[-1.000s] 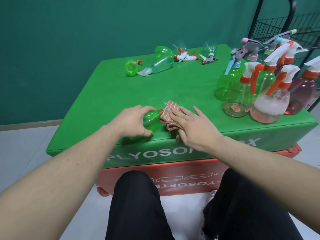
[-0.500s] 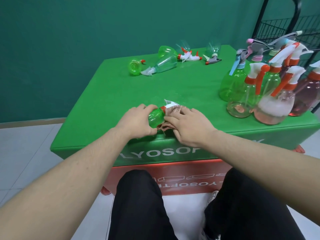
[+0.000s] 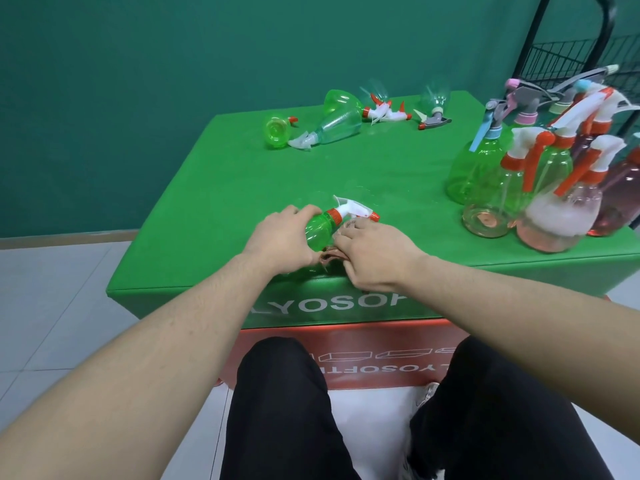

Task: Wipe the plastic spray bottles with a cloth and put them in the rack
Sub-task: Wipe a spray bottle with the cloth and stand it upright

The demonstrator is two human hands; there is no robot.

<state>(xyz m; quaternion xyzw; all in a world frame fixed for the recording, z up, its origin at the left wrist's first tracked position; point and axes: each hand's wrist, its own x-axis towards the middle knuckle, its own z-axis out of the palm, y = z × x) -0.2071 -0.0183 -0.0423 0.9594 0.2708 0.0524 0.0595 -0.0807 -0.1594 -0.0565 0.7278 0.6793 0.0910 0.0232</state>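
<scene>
**Green bottle held at the near table edge**

Close to the near edge of the green-covered table (image 3: 214, 188), a small green translucent plastic spray bottle with an orange collar and white trigger head (image 3: 320, 227) lay tilted, nozzle pointing right and away. The left hand (image 3: 280, 239) gripped its body, fingers curled over the top. The right hand (image 3: 375, 252) pressed beside the bottle's neck, fingers bent onto a brownish-pink cloth (image 3: 330, 255) bunched beneath it. Farther back lay several bottles on their sides, among them a clear bottle with a pale trigger (image 3: 332, 128). Along the right edge stood a cluster of upright green and pink spray bottles (image 3: 540, 188). Behind them rose a black wire rack (image 3: 568, 60).
</scene>
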